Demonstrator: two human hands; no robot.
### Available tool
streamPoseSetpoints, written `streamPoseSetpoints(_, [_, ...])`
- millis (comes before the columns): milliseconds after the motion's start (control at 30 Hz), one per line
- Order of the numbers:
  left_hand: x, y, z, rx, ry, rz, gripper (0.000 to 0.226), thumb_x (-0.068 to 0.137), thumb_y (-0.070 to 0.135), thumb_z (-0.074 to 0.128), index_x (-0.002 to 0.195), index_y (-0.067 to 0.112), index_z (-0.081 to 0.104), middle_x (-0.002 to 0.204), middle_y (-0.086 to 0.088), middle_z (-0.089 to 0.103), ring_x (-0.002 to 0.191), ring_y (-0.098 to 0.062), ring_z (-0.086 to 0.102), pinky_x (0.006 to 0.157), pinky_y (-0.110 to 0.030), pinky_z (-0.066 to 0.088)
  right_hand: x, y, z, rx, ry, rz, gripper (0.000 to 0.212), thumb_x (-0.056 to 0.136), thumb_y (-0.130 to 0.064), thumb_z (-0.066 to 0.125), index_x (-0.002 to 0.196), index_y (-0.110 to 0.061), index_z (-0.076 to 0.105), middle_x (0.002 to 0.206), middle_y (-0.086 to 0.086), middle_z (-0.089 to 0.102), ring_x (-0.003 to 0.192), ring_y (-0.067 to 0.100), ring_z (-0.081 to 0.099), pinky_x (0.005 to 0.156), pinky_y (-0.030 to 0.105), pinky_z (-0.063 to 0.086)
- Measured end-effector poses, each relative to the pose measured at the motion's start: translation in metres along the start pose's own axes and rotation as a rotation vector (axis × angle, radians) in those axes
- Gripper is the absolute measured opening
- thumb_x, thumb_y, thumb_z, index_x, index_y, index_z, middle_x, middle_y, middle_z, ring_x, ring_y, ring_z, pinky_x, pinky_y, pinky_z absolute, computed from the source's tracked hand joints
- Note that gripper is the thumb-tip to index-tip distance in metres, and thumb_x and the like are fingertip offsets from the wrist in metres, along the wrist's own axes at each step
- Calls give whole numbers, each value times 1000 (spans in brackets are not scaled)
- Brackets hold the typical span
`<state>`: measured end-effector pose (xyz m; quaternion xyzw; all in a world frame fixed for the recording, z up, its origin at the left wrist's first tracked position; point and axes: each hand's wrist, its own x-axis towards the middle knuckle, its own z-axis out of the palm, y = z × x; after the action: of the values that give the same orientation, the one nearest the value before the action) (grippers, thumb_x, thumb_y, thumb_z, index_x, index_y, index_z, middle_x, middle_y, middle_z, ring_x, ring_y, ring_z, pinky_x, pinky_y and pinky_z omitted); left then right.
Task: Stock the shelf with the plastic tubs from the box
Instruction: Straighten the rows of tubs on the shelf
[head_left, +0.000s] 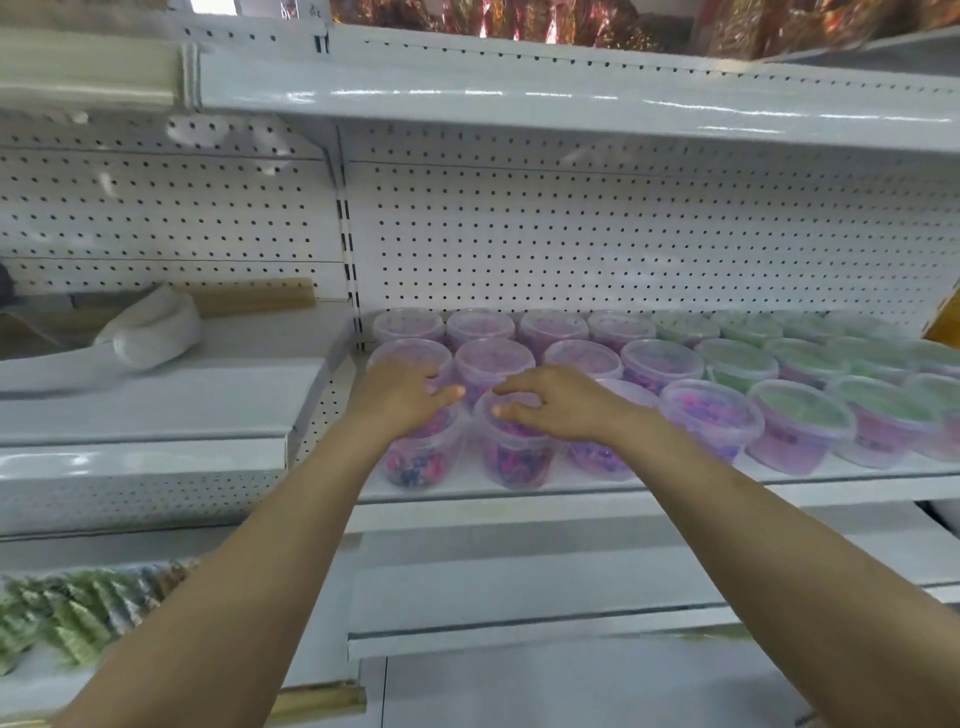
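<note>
Several clear plastic tubs with lids stand in rows on the white shelf (675, 480); the ones on the left hold purple and pink bits, the ones on the right are green-topped. My left hand (400, 395) rests on the lid of the front-left tub (421, 457), fingers spread. My right hand (556, 402) lies over the lid of the neighbouring front tub (514, 457), fingers spread and slightly bent. Neither hand wraps a tub. The box is out of view.
A white pegboard wall backs the shelf. On the left bay lie a white rolled bundle (156, 332) and a wooden strip (260, 299). Green packets (62, 613) sit lower left. An upper shelf (519, 98) overhangs, and a yellow item (948, 317) shows at the right edge.
</note>
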<state>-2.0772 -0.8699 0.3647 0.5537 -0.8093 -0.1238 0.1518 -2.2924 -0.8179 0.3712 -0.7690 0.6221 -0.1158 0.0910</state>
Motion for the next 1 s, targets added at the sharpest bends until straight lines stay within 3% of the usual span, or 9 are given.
streamPoseSetpoints(200, [-43,0,4,-65,100,2,44,79,58,66,115,32,68,127,3,63,119,-20,54,94,-29,43,-24,-11,18,0,23,52,63,81,-56,70,137,-31,56,137,-2,60,123,18,56,101,31,45])
streamPoseSetpoints(367, [-55,-9,5,-4,40,-20,67,69,68,69,127,36,60,138,6,55,128,-19,47,102,-35,42,-32,-20,22,-13,82,35,53,84,-41,74,134,-31,60,137,-2,60,125,19,55,103,35,45])
streamPoseSetpoints(600, [-65,-20,0,-24,-47,-32,69,76,51,73,138,34,48,150,4,41,134,-22,40,107,-37,38,-42,-15,25,-8,64,29,48,89,-23,71,134,-35,59,142,-6,56,128,18,54,106,34,43])
streamPoseSetpoints(800, [-70,-22,-5,-21,-62,-24,63,82,32,72,140,31,48,150,0,41,132,-23,43,105,-33,38,-44,-28,31,6,180,89,60,80,-49,75,135,-31,58,131,-7,64,120,16,58,92,29,46])
streamPoseSetpoints(1000, [-73,-22,-7,-18,19,-49,51,81,26,74,130,30,58,140,1,51,127,-21,46,97,-29,39,-44,-31,36,28,209,95,45,86,-42,72,128,-29,65,127,-8,68,118,17,61,98,33,48])
